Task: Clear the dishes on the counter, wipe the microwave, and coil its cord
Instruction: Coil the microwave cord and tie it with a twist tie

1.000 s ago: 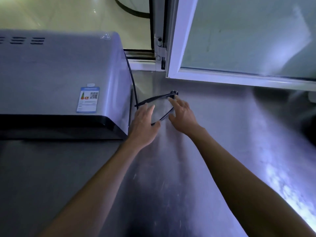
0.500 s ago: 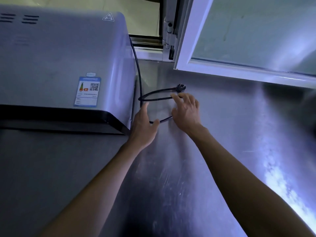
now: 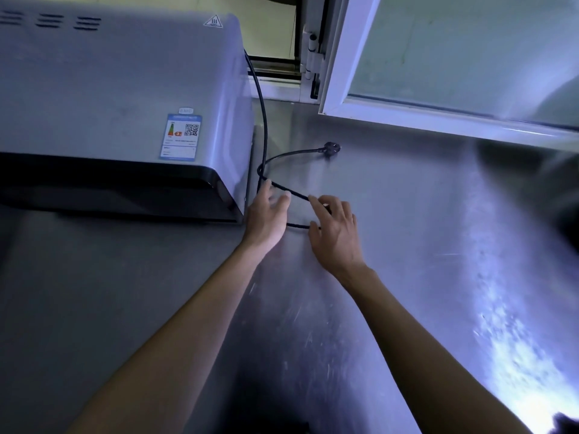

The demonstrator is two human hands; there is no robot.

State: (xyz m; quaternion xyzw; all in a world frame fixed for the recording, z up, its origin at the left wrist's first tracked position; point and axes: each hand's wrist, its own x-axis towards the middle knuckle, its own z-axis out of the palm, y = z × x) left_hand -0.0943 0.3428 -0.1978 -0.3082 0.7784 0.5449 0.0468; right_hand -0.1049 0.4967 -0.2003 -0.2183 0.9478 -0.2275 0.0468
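1. Right now both my hands sit near the middle of the frame, low over the steel counter (image 3: 407, 245), at the front right corner of the microwave (image 3: 125, 89).
2. My left hand (image 3: 266, 219) lies just beside the microwave's corner, fingers fairly straight and spread a little. The cord (image 3: 264, 120) passes right at my fingertips; they seem to touch it, but I cannot tell whether any finger is curled round it.
3. My right hand (image 3: 336, 234) is just right of the left, palm down, fingers loosely bent. The index fingertip meets the cord where it runs between my hands, and the thumb sits by the lower strand. It looks like a light pinch, though the blur keeps me from being sure.
4. The cord is black. It comes down from behind the microwave in the upper middle of the frame, runs along the right side wall, and lies in a loose loop on the counter between my hands.
5. The plug (image 3: 331, 148) lies flat on the counter above my right hand, well clear of both hands.
6. The microwave fills the upper left of the frame, with a blue label (image 3: 180, 136) on top near the front edge and a heat warning triangle (image 3: 214, 21) near the back corner.
7. A white-framed window sash (image 3: 344, 73) stands open across the upper right.
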